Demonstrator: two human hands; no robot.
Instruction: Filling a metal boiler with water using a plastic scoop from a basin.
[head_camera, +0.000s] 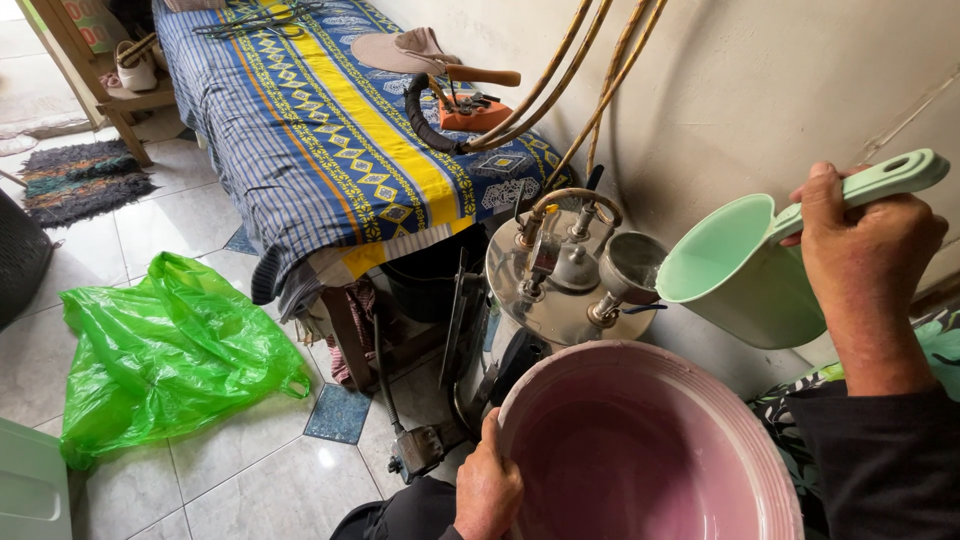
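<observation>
Over on the far left of the steel boiler tank (560, 290), a crumpled green plastic bag (165, 355) is lying on the tiled floor (250, 470), and behind it a table draped in a blue and yellow patterned cloth (330, 130) is standing, with a steam iron (470, 105) resting on top and hoses (560, 75) looping from it towards the tank. Coming in closer, the person's left hand (487, 490) is gripping the near rim of a big pink basin (640, 450), fingers curled shut over the edge, just in front of the tank and touching up against it. The tank's little metal funnel (630, 270) is sitting on the lid, mouth open. Now to the right of the tank, the right hand (865, 250) is clamped tight around the handle of a pale green plastic jug (745, 270), and it is holding the jug tipped, spout leaning towards the funnel, raised above the basin beside the wall (760, 90).
</observation>
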